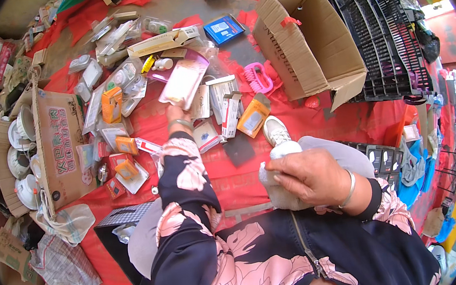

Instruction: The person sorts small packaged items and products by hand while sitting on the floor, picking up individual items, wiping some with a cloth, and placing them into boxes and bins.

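Note:
My left hand (176, 113) reaches forward into a pile of packaged goods. Its fingers go under the lower edge of a flat, pale package with a purple edge (186, 79), gripping it there; the fingertips are hidden. Close to my body, my right hand (313, 176) is closed on a white, soft-looking bundle (280, 184) with a rounded top, thumb and fingers pinched at its side. What is inside the bundle cannot be made out. Beside the left hand lie a red-and-white narrow box (230, 116) and an orange box (253, 116).
A cardboard box (61, 149) of round white items stands at the left. An open cardboard box (316, 46) and black plastic crates (377, 33) are at the far right. A pink brush (257, 78) and a blue box (224, 29) lie beyond the pile, on red sheeting (239, 184).

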A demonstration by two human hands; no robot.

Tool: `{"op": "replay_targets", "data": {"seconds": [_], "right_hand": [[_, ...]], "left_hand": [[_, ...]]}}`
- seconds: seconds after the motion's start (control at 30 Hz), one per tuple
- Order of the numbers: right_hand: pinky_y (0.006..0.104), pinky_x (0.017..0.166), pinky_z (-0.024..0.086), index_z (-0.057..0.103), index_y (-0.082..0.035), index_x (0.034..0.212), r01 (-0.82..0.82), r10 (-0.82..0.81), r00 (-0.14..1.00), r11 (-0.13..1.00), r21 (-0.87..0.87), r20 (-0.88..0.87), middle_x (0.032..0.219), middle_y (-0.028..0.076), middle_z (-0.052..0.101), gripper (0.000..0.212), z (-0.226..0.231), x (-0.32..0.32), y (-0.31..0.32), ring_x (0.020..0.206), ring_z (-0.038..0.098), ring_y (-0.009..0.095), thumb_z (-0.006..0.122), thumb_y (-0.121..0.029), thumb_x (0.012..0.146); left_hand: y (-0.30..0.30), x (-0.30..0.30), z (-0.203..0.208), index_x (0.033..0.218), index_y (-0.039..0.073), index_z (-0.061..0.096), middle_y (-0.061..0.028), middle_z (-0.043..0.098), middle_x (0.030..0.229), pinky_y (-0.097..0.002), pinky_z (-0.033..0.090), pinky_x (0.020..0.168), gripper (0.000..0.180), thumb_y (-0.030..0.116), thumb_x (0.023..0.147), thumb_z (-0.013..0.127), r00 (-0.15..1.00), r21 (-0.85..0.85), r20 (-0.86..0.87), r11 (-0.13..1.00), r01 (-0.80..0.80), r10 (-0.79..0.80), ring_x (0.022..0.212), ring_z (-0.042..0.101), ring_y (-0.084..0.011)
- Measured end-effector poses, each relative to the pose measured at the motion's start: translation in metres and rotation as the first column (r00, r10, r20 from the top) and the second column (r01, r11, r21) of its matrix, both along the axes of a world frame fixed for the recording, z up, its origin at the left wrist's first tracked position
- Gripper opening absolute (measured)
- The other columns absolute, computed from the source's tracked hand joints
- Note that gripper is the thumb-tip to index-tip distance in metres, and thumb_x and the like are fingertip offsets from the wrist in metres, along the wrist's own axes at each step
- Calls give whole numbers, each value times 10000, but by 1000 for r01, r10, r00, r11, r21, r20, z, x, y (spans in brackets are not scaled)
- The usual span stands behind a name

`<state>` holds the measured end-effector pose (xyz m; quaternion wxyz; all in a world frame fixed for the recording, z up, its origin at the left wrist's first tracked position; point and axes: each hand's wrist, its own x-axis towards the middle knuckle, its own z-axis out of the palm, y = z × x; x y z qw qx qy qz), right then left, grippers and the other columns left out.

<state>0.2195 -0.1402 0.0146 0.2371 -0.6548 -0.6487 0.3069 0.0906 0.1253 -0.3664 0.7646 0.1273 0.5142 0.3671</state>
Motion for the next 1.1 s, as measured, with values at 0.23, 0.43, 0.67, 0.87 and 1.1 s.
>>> {"op": "replay_targets", "data": {"seconds": [0.23, 0.43, 0.67, 0.87, 1.1], "right_hand": [[311, 656, 491, 610, -37, 978, 262, -249, 951, 964, 49, -184, 850, 111, 641, 196, -20, 17, -17, 727, 621, 221, 583, -151, 820], [237, 754, 456, 569, 0, 1052, 763, -466, 193, 624, -167, -863, 913, 40, 608, 235, -13, 74, -20, 829, 574, 128, 571, -153, 873], [275, 810, 464, 544, -18, 1143, 731, -108, 488, 592, 339, -866, 1030, 53, 597, 290, 24, 9, -2, 920, 560, 117, 515, -193, 913], [537, 1016, 189, 583, -155, 1106, 73, -182, 979, 734, 675, 93, 1269, 110, 483, 397, 4, -67, 6, 1258, 358, 311, 651, -306, 745], [403, 962, 370, 566, -85, 1068, 216, -317, 948, 642, 736, -2, 1227, 176, 500, 318, -6, -46, 23, 1178, 443, 359, 620, -223, 786]], "left_hand": [[-145, -2, 48, 1159, 67, 451, -104, 547, 1096, -441, 523, 728, 384, -22, 789, 505, 919, -188, 394, 981, 50, 29, 971, 564, -299], [-153, -19, 118, 1175, 44, 430, -103, 543, 1101, -444, 521, 779, 462, -61, 735, 524, 894, 117, 403, 980, 161, -195, 992, 561, -295], [-165, -35, 274, 1252, 23, 399, -125, 519, 1196, -487, 457, 912, 500, -27, 766, 501, 749, 438, 465, 858, 270, -473, 1102, 521, -307], [-198, -47, 342, 1324, 68, 314, -86, 418, 1277, -343, 375, 994, 561, -61, 795, 449, 644, 524, 514, 802, 287, -566, 1175, 437, -229], [-200, -70, 355, 1286, 51, 384, -118, 464, 1258, -472, 388, 989, 552, -89, 762, 490, 656, 604, 461, 753, 262, -598, 1175, 460, -304]]}}
